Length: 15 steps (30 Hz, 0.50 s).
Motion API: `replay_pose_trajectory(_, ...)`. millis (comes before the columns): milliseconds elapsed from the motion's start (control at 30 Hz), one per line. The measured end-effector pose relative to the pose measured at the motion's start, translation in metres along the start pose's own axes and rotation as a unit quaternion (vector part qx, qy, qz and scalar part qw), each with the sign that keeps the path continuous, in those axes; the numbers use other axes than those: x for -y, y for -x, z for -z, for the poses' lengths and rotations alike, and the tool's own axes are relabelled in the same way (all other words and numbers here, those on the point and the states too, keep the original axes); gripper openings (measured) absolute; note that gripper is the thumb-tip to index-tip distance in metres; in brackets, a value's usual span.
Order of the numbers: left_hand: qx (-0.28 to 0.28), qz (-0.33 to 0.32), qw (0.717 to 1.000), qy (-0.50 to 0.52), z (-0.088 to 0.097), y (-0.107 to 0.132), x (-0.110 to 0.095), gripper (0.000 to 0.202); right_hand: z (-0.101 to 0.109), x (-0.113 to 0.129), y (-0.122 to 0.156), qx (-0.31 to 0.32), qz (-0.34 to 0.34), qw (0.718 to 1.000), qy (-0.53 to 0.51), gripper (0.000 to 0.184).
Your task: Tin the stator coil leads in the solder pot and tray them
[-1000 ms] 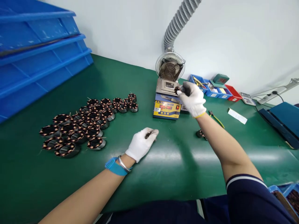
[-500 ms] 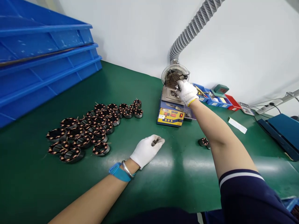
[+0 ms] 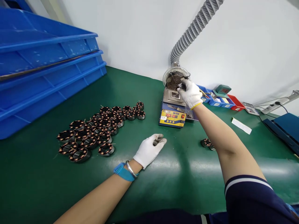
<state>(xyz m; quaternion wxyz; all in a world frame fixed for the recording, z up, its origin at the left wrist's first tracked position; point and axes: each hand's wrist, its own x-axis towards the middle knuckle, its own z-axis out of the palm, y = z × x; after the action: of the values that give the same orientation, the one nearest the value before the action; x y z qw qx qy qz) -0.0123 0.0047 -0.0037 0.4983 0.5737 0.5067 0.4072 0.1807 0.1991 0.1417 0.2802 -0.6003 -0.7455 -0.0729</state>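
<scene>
My right hand, in a white glove, is closed on a small dark metal piece, apparently a stator, mostly hidden by the fingers. It is over the back of the solder pot, in front of the round fan guard. My left hand, also gloved, rests on the green table in front of the pot. Its fingers are curled, with a gap between fingertips and thumb and nothing seen in it. Several copper-wound stators stand grouped to its left. Small stators stand beneath my right forearm.
Blue crates are stacked at the left. A grey hose rises from the fan. Blue bins, a red bin, a green clock and a paper slip lie to the right of the pot.
The view has shifted slightly, moving everything a little right and down. My right hand has drawn back slightly from the pot's opening. My left fingertips have parted a little from the thumb.
</scene>
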Motion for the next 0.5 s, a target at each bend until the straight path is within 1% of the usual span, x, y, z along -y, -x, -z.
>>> replay_pose_trajectory(33,-0.015,-0.005,1.0,0.027,-0.001,0.0,0.0,0.046,0.001,0.004,0.008,-0.015,-0.009,0.997,-0.071,0.045)
replay_pose_trajectory(100,-0.048,-0.02,0.996,0.074,-0.003,-0.001,-0.002,0.053,0.001,0.016,0.031,-0.017,-0.036,0.975,-0.218,0.045)
replay_pose_trajectory(133,-0.062,-0.031,0.993,0.091,-0.004,-0.001,-0.003,0.057,-0.001,0.024,0.045,-0.002,-0.057,0.958,-0.282,0.045)
replay_pose_trajectory(200,-0.085,-0.057,0.989,0.107,-0.006,0.0,-0.004,0.064,-0.007,0.043,0.077,0.045,-0.11,0.919,-0.377,0.044)
replay_pose_trajectory(300,-0.104,-0.076,0.988,0.083,-0.006,0.002,-0.003,0.071,-0.019,0.071,0.127,0.123,-0.176,0.859,-0.464,0.048)
replay_pose_trajectory(333,-0.115,-0.076,0.988,0.065,-0.006,0.003,-0.001,0.07,-0.022,0.079,0.142,0.143,-0.185,0.848,-0.476,0.051)
replay_pose_trajectory(367,-0.13,-0.076,0.988,0.047,-0.005,0.004,0.0,0.067,-0.024,0.085,0.154,0.16,-0.185,0.846,-0.474,0.054)
replay_pose_trajectory(400,-0.144,-0.081,0.986,0.034,-0.004,0.005,0.001,0.064,-0.025,0.089,0.165,0.174,-0.176,0.854,-0.458,0.056)
replay_pose_trajectory(467,-0.159,-0.104,0.981,0.039,-0.002,0.005,0.003,0.06,-0.023,0.091,0.177,0.186,-0.137,0.881,-0.412,0.056)
replay_pose_trajectory(500,-0.155,-0.117,0.98,0.051,-0.001,0.005,0.004,0.06,-0.019,0.09,0.179,0.186,-0.115,0.892,-0.395,0.053)
